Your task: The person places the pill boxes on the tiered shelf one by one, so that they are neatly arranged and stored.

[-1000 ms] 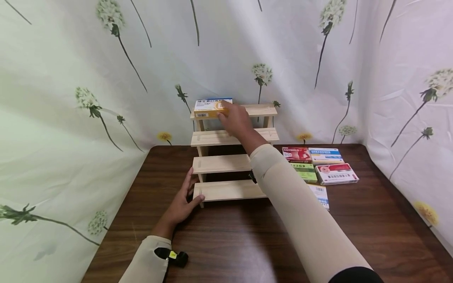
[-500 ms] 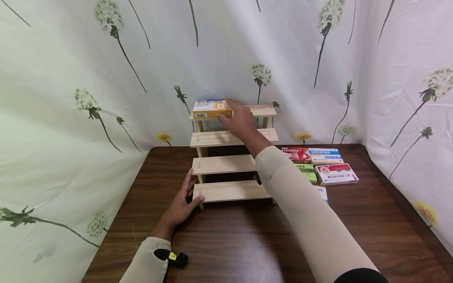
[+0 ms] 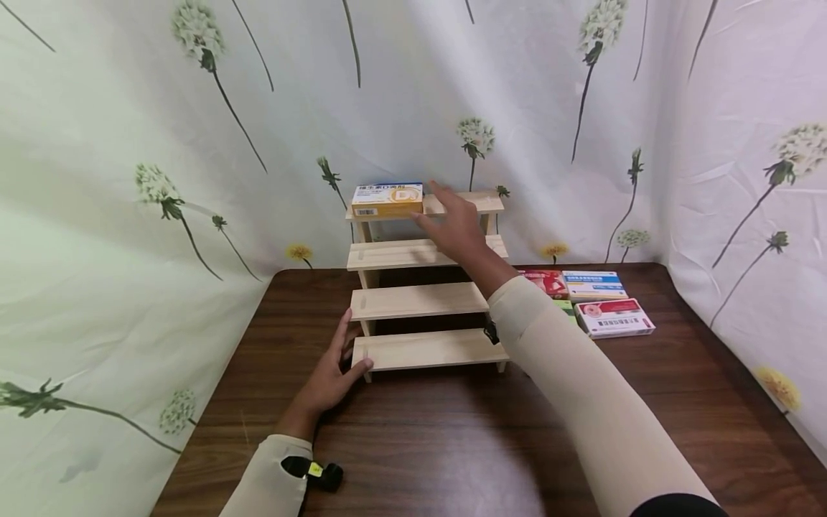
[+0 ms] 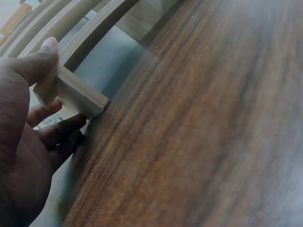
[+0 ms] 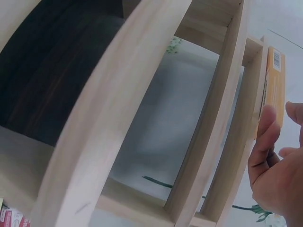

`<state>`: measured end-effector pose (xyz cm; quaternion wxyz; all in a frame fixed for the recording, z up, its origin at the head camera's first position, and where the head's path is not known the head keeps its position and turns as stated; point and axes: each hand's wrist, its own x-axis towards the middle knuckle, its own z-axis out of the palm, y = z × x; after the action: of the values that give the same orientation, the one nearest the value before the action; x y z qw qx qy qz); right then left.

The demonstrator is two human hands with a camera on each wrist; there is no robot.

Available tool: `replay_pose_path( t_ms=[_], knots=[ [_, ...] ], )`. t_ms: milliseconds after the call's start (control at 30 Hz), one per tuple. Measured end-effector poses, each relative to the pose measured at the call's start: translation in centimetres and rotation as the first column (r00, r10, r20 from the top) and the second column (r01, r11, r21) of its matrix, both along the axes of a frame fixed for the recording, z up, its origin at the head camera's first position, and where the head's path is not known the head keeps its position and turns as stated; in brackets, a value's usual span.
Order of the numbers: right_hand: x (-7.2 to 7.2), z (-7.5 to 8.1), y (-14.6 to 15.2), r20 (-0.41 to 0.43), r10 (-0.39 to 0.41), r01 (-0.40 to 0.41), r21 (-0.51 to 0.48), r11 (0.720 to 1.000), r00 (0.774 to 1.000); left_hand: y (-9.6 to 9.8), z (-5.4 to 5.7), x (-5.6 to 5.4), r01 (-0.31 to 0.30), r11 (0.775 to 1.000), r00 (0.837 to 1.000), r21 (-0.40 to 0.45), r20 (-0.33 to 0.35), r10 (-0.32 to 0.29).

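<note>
Head view: left hand [image 3: 328, 378] grips the wooden rack [image 3: 420, 301]; right hand [image 3: 456, 226], apparently free of the set-down box [image 3: 386, 199], I'd withdraw next.

Head: from above, facing forward and down over desk [image 3: 413, 445] and four-tier wooden shelf [image 3: 423, 350].
Left wrist: close, low along the desk, shelf end.
Right wrist: close, tilted across the shelf.
Head/right-wrist overlap: shelf, vitamin D drops box [image 3: 386, 201].

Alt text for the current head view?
A person's open right hand is beside a yellow-and-white box on the top tier of a four-tier wooden rack. The left hand holds the rack's lower left corner; more boxes lie on the table at right.
</note>
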<state>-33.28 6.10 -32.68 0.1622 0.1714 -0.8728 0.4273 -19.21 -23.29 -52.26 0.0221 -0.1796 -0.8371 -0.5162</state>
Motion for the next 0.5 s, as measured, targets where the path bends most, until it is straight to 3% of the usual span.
replay_pose_path(
  t_ms=[500],
  knots=[
    [2.2, -0.6, 4.8, 0.025, -0.018, 0.019, -0.015, 1.000, 1.000, 0.0, -0.1, 0.0, 0.008, 1.000, 1.000, 0.006, -0.004, -0.008]
  ],
)
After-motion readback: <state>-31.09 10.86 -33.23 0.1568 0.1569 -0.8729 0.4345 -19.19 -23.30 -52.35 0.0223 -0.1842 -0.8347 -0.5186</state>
